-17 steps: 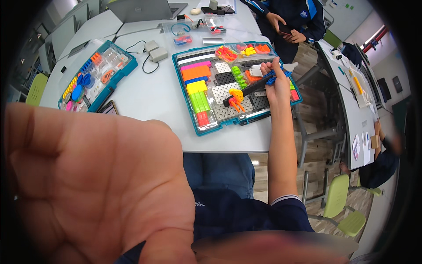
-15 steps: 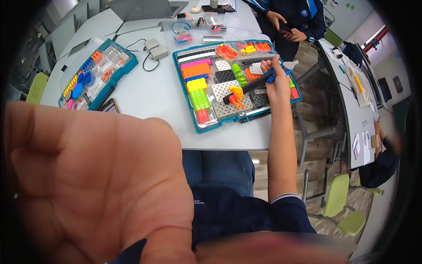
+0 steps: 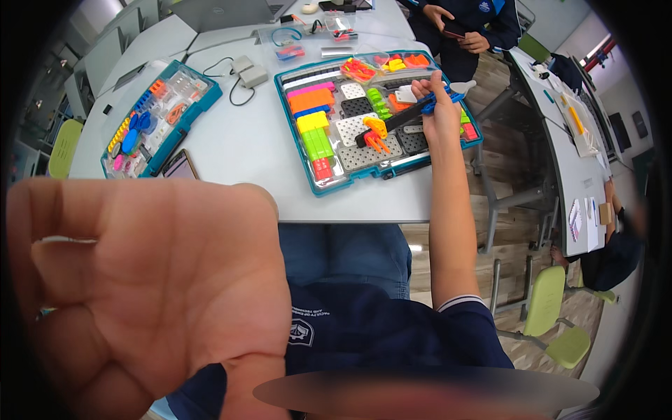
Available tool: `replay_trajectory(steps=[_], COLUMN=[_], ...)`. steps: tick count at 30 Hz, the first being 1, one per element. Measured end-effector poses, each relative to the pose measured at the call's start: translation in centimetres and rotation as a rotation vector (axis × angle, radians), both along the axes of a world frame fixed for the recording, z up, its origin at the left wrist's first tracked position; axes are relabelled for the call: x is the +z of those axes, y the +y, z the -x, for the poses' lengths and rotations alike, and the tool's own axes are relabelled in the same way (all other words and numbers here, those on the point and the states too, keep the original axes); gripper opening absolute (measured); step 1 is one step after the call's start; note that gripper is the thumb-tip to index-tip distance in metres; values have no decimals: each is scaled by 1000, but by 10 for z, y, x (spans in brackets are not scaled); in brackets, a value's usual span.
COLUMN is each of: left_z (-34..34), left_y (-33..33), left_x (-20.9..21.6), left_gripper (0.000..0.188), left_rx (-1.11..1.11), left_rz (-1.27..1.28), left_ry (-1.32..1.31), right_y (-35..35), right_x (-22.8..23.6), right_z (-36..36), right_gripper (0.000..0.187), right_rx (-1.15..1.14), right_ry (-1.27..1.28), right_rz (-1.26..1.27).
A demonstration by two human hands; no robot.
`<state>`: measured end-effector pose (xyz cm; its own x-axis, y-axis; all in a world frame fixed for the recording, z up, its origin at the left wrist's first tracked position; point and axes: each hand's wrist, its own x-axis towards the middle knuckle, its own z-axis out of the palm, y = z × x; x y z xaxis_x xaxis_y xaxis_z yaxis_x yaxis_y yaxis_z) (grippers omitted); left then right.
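My left hand (image 3: 168,280) looms very large at the left, palm toward the view, with nothing in it. Gaps show between its bent fingers, whose ends are lost at the dark rim. My right hand (image 3: 442,119) is closed round a plastic building-kit model (image 3: 402,126), a long black bar with blue connectors near my fingers. At the bar's lower left end sit a yellow piece (image 3: 375,127) and orange prongs (image 3: 376,143). The model is above a teal-edged parts case (image 3: 329,187) full of coloured blocks and perforated plates.
A second parts case (image 3: 168,133) stands on the left of the white table (image 3: 241,154), beside a phone (image 3: 180,164). Grey cabled boxes (image 3: 248,72), small clear tubs (image 3: 289,51) and a laptop (image 3: 224,14) lie farther back. Another person (image 3: 462,35) holds a phone; green chairs (image 3: 546,301) stand right.
The whole view has shifted slightly, showing more of my shirt. My left hand has drawn a little to the left. My right hand keeps its hold on the model.
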<state>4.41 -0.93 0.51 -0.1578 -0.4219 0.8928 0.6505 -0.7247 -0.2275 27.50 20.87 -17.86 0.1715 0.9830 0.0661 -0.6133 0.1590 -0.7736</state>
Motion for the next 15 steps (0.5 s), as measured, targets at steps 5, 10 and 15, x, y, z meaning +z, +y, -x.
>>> replay_trajectory(steps=[5,10,15], left_z=[17,25,35], left_y=[1,71,105], left_x=[1,-18,-43], left_gripper=[46,49,46], left_rx=[-209,-288,-620], left_rz=[-80,121,620], left_ry=[-26,32,240], right_y=[1,3,2], right_x=[2,-2,-1], right_z=[1,0,1], right_gripper=[28,27,23], right_rx=[-1,29,66], right_ry=[2,-1,-19], right_rz=[-6,-61,-61])
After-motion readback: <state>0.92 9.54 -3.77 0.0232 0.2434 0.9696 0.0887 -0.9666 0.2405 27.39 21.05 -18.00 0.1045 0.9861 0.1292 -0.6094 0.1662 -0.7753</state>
